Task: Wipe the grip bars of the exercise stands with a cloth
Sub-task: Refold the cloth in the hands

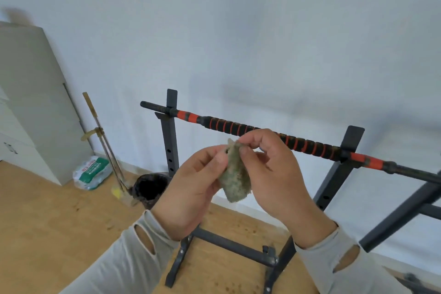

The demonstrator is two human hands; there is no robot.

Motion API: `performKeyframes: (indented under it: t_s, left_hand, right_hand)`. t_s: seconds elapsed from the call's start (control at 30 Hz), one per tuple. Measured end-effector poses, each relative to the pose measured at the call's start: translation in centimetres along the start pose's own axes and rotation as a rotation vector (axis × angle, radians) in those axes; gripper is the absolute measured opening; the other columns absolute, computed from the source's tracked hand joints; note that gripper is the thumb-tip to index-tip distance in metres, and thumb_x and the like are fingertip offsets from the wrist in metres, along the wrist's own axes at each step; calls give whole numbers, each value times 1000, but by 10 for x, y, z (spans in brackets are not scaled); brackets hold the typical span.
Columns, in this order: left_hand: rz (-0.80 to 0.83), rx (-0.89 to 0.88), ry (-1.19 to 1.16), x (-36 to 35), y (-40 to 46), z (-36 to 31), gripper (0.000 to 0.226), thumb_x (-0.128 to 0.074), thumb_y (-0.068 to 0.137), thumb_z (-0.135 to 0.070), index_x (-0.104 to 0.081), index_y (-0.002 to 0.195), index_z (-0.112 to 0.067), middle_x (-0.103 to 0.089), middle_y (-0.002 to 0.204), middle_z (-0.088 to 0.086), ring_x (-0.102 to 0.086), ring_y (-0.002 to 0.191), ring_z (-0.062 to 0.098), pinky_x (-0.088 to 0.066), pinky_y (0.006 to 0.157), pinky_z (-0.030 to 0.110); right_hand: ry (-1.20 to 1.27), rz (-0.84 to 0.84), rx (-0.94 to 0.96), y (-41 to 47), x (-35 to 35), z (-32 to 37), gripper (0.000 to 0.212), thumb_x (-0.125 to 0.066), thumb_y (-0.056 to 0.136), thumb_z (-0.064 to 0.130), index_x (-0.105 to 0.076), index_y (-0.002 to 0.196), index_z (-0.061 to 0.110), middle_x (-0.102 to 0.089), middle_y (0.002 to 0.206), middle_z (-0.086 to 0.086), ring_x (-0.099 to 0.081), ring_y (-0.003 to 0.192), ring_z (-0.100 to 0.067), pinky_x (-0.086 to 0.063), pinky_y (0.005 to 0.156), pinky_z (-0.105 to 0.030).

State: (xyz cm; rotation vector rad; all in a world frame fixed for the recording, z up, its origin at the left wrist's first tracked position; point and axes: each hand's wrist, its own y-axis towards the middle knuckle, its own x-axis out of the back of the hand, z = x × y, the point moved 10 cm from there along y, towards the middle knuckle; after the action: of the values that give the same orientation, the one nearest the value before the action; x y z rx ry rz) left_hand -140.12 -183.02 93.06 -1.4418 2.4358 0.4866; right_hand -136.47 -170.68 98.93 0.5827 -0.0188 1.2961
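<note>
Both hands hold a small, grey-green, fuzzy cloth in front of the chest, just on the near side of the grip bar; the left hand has its fingers closed around the cloth's left edge, thumb pressed on it, while the right hand pinches the cloth's top between thumb and forefinger, the other fingers curled loosely; the cloth hangs down between the two hands, apart from the bar; the bar, black foam ringed with red stripes, lies across two dark metal uprights, the left upright and the right upright, whose base rails rest on the wooden floor; against the pale wall stand a grey cabinet, a plastic bag, a long-handled tool and a dark bin
</note>
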Motion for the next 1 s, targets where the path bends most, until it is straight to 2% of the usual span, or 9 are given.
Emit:
performKeyframes:
  t_s: [0.1, 0.23, 0.3, 0.47, 0.57, 0.73, 0.83, 0.93, 1.0]
  left_hand:
    - [60, 33, -87, 16, 18, 2, 42, -67, 91, -23, -64, 130, -5, -66, 129, 22, -64, 118, 35, -54, 100, 41]
    - [174, 89, -126, 28, 30, 9, 48, -61, 94, -25, -59, 136, -3, -60, 135, 26, -58, 124, 41, -49, 107, 49]
    - [202, 94, -84, 31, 34, 11, 46, -63, 93, -24, -61, 133, -3, -60, 133, 29, -59, 121, 42, -48, 107, 50]
    - [156, 105, -208, 49, 47, 19, 41, -55, 98, -17, -59, 136, -2, -63, 135, 22, -60, 126, 37, -52, 101, 43]
    - [143, 145, -234, 55, 50, 24, 36, -52, 103, -14, -60, 135, -1, -64, 134, 20, -60, 126, 36, -52, 102, 45]
    - [129, 227, -254, 58, 55, 32, 31, -56, 96, -16, -69, 122, -5, -68, 128, 20, -62, 122, 38, -47, 105, 56]
    - [138, 227, -126, 56, 59, 30, 27, -59, 90, -22, -77, 108, -14, -73, 116, 18, -68, 112, 37, -58, 93, 49]
    - [257, 96, 243, 39, 65, 17, 21, -59, 97, -22, -78, 105, -24, -77, 106, 5, -72, 103, 25, -59, 88, 39]
    - [300, -7, 545, 26, 71, 10, 19, -61, 99, -22, -75, 107, -33, -76, 101, -10, -72, 97, 12, -59, 83, 28]
  right_hand:
    - [46, 35, -60, 13, -17, -2, 23, -52, 105, 13, -61, 97, 33, -64, 95, 18, -63, 77, -1, -54, 66, -18]
    - [197, 22, -187, 27, -34, -18, 12, -56, 98, 21, -65, 95, 29, -67, 98, -9, -65, 97, -33, -58, 90, -53]
    - [229, 32, -233, 31, -43, -23, 12, -57, 93, 23, -67, 95, 30, -68, 100, -14, -64, 101, -40, -56, 92, -59]
    - [-161, -157, -70, 27, -30, 1, 19, -63, 98, 19, -62, 94, 38, -67, 97, 20, -66, 86, -5, -51, 72, -15]
    - [-301, -238, -73, 23, -25, -2, 22, -66, 96, 23, -59, 96, 43, -63, 101, 30, -61, 94, 1, -48, 75, -9]
    - [-226, -275, -270, 22, -19, -32, 21, -70, 96, 21, -65, 102, 41, -66, 93, 24, -63, 89, 0, -48, 72, -8]
    - [-100, -231, -387, 18, -20, -43, 20, -65, 99, 27, -66, 113, 41, -70, 106, 24, -66, 98, 1, -54, 84, -17]
    - [184, -52, -567, 5, -30, -54, 19, -63, 98, 36, -73, 114, 31, -77, 107, 8, -73, 101, -11, -59, 93, -33]
    - [5, -12, -546, -1, -17, -58, 12, -68, 97, 34, -76, 105, 28, -78, 98, 2, -74, 93, -16, -61, 88, -35]
